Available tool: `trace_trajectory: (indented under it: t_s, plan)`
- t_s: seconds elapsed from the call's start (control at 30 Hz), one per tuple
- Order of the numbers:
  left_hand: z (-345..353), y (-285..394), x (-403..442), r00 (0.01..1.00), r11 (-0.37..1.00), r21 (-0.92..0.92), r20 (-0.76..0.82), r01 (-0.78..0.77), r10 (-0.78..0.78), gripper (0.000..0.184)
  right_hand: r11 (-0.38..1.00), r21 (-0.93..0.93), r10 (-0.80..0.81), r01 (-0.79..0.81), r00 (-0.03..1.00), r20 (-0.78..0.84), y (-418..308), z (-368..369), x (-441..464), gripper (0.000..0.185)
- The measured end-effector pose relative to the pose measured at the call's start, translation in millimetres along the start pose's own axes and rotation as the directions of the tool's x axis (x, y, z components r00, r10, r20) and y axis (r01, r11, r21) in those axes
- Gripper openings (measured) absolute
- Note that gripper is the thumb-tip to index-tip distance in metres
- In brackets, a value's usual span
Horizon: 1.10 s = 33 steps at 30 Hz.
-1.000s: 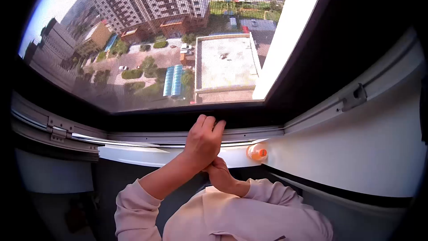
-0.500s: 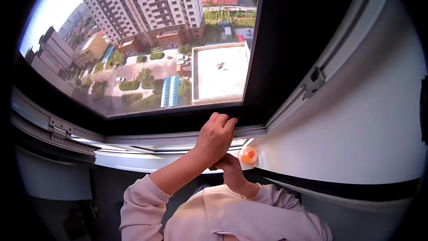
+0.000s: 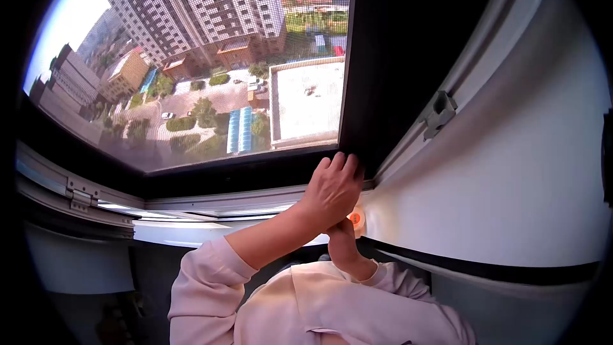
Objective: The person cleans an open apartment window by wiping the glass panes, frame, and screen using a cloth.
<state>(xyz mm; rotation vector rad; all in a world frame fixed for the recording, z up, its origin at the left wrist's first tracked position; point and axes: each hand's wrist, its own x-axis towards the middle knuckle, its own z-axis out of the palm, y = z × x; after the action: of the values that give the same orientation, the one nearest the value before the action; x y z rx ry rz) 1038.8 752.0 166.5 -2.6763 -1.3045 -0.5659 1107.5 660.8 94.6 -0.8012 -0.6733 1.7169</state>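
Observation:
My left hand (image 3: 333, 188) is at the lower right corner of the black window frame (image 3: 281, 165), its back toward me. Its fingers are bent, with the tips against the dark frame. Anything between those tips is hidden. Just below, my right hand (image 3: 345, 248) is tucked under the left wrist; its fingers are out of sight behind the left hand. A round orange-topped container (image 3: 357, 218) sits on the white sill, right beside my hands and partly covered by them. The mesh screen (image 3: 204, 70) fills the opening above.
A metal latch piece (image 3: 440, 114) is fixed on the right side frame. At the left is a metal hinge (image 3: 81, 197). A white panel (image 3: 498, 172) stands to the right. Tall buildings and a street show far below through the mesh.
My left hand has slid right along the frame's lower edge to the corner. The right hand has shifted slightly right. The view has moved a little, and the container is more covered.

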Motion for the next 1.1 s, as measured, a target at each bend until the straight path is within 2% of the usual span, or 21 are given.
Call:
trace_trajectory:
  t_s: [0.07, 0.13, 0.2, 0.23, 0.27, 0.3, 0.33, 0.4, 0.43, 0.47, 0.57, 0.6, 0.67, 0.7, 0.77, 0.87, 0.93, 1.0, 1.07, 1.1]
  plan:
    - [-1.5, -2.8, 0.7, 0.999, 0.984, 0.177, 0.035, -0.035, 0.029, 0.026, 0.999, -0.052, -0.015, 0.011, 0.998, -0.064, 2.1, 7.7, 2.1, 0.024]
    - [-0.9, -7.3, 5.4, 0.996, 0.975, 0.209, 0.064, -0.082, 0.07, 0.023, 0.999, -0.025, -0.03, 0.028, 0.998, -0.047, 6.8, 7.4, 5.5, 0.022]
    - [-0.7, -8.3, 4.2, 0.99, 0.963, 0.238, 0.093, -0.128, 0.109, 0.021, 0.987, 0.004, -0.159, 0.159, 0.987, 0.022, 10.7, 8.9, 7.7, 0.015]
    - [-3.9, -8.0, 5.1, 0.986, 0.944, 0.298, 0.123, -0.142, 0.109, 0.013, 0.987, -0.001, -0.162, 0.162, 0.986, 0.026, 10.5, 11.4, 8.3, 0.015]
    - [-7.6, -8.2, 7.1, 0.983, 0.921, 0.357, 0.15, -0.155, 0.107, 0.011, 0.977, -0.113, -0.178, 0.183, 0.983, 0.053, 10.7, 15.2, 10.1, 0.014]
    - [-13.1, -10.9, 5.5, 0.966, 0.924, 0.357, 0.252, -0.138, 0.047, 0.01, 0.954, -0.221, -0.19, 0.204, 0.978, 0.081, 11.2, 18.6, 12.0, 0.014]
    - [-24.6, -15.0, 2.7, 0.935, 0.926, 0.357, 0.355, -0.124, -0.011, 0.013, 0.953, -0.221, -0.193, 0.207, 0.978, 0.082, 12.6, 22.3, 13.2, 0.014]
    - [-27.6, -26.5, -10.2, 0.965, 0.969, 0.247, 0.261, -0.029, -0.037, 0.013, 0.977, -0.205, -0.039, 0.063, 0.992, 0.116, 17.0, 30.2, 14.2, 0.017]
    - [-17.2, -28.1, -14.6, 0.98, 0.975, 0.219, 0.198, -0.047, 0.003, 0.013, 0.981, -0.195, 0.034, -0.007, 0.99, 0.134, 18.0, 33.0, 14.7, 0.019]
    - [-11.7, -28.4, -16.7, 0.991, 0.979, 0.191, 0.131, -0.064, 0.039, 0.014, 0.982, -0.19, 0.03, -0.004, 0.99, 0.135, 18.4, 32.8, 13.1, 0.019]
    - [2.0, -14.0, -5.7, 0.996, 0.996, 0.022, 0.018, -0.087, 0.086, 0.021, 0.979, -0.171, -0.119, 0.111, 0.992, -0.037, 16.3, 25.6, 7.7, 0.021]
    - [4.4, -6.9, 0.2, 0.994, 0.994, 0.036, 0.018, -0.105, 0.105, 0.02, 0.97, -0.202, -0.138, 0.137, 0.99, 0.013, 19.1, 11.6, 8.9, 0.023]
    - [6.1, -0.3, 4.1, 0.993, 0.988, 0.119, 0.068, -0.102, 0.095, 0.016, 0.986, -0.076, -0.157, 0.151, 0.985, -0.07, 25.4, 6.0, 6.2, 0.024]
    - [4.1, -2.5, 1.3, 0.995, 0.989, 0.118, 0.068, -0.085, 0.077, 0.016, 0.979, 0.007, -0.203, 0.203, 0.977, 0.069, 27.6, 4.8, 6.5, 0.025]
    - [-1.4, -9.0, -4.7, 0.994, 0.973, 0.203, 0.005, -0.108, 0.109, 0.011, 0.986, -0.015, -0.164, 0.165, 0.986, 0.037, 34.7, 20.1, 4.4, 0.026]
    - [-9.0, -26.0, -21.2, 0.998, 0.976, 0.216, -0.035, -0.034, 0.043, 0.009, 0.98, -0.009, -0.198, 0.2, 0.976, 0.085, 53.9, 36.3, 10.0, 0.028]
    - [-16.8, -39.0, -36.3, 0.999, 0.977, 0.214, -0.032, -0.019, 0.026, 0.007, 0.987, 0.079, -0.153, 0.141, 0.971, 0.182, 66.5, 49.5, 10.8, 0.03]
    - [-26.1, -52.8, -51.0, 0.999, 0.972, 0.236, -0.042, 0.011, -0.001, 0.007, 0.984, 0.135, -0.132, 0.112, 0.981, 0.145, 81.1, 67.7, 10.7, 0.03]
    - [-35.7, -65.0, -67.3, 0.999, 0.964, 0.265, -0.02, 0.036, -0.031, 0.007, 0.984, 0.149, -0.124, 0.094, 0.971, 0.203, 93.2, 85.2, 10.6, 0.026]
    - [-42.3, -71.9, -75.7, 0.999, 0.961, 0.273, -0.016, 0.036, -0.033, 0.008, 0.986, 0.165, -0.043, 0.017, 0.987, 0.153, 95.3, 98.6, 8.7, 0.022]
